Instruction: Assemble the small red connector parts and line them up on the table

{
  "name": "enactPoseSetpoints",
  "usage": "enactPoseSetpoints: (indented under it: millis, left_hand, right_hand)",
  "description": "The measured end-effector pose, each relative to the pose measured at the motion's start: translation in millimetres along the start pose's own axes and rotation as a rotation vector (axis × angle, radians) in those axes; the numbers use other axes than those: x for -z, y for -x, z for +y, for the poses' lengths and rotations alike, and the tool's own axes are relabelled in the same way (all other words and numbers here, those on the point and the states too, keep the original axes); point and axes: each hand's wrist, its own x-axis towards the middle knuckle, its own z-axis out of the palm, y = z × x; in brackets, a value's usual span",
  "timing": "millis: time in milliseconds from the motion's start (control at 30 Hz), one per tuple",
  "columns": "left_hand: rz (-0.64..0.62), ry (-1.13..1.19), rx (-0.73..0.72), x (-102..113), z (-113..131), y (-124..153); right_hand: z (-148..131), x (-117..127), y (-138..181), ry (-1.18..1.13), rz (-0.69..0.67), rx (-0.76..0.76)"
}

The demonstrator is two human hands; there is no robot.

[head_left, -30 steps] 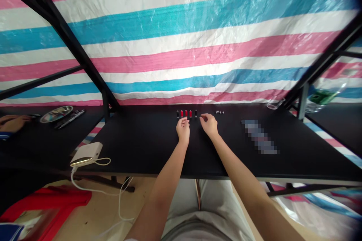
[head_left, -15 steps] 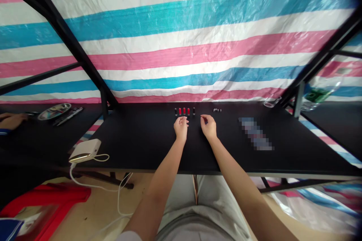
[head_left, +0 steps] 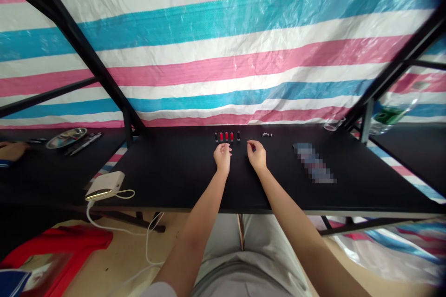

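1. My left hand (head_left: 222, 158) and right hand (head_left: 257, 156) sit well apart, and I can pass between them over the black tabletop (head_left: 181, 181).
2. Straight ahead at the far side, a row of upright lipstick tubes (head_left: 226, 137) stands in the way.
3. Right of them lie small metal pieces (head_left: 267, 134), then a blurred flat item (head_left: 313, 163) nearer me.
4. Near left, a white power bank (head_left: 104, 184) blocks the table edge.

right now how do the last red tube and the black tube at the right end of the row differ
The last red tube is bright red, the black tube dark. The red one stands close beside another red tube; the black one stands slightly apart at the row's end. The black tube is nearer the right hand. Both stand upright on the black table.
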Motion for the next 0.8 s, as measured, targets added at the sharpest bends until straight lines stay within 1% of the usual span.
enactPoseSetpoints:
  millis: [300, 433, 533, 600, 800]
  left_hand:
    - [0.011, 0.008, 0.009, 0.8, -0.3, 0.1]
    - [0.019, 0.015, 0.015, 0.9, 0.0, -0.2]
    - [0.025, 0.026, 0.016, 1.0, -0.7, -0.8]
    - [0.027, 0.035, 0.018, 0.8, -0.9, -1.3]
    - [0.038, 0.052, 0.033, 0.1, 1.6, -2.8]
  right_hand:
    - [0.2, -0.3, 0.1, -0.009, -0.001, -0.018]
    - [3.6, -2.0, 0.0, 0.041, -0.028, 0.02]
    - [7.2, -6.4, 0.8, 0.116, -0.128, 0.093]
    - [9.2, -11.2, 1.2, 0.168, -0.201, 0.114]
    - [11.2, -27.9, -1.3, 0.28, -0.377, 0.061]
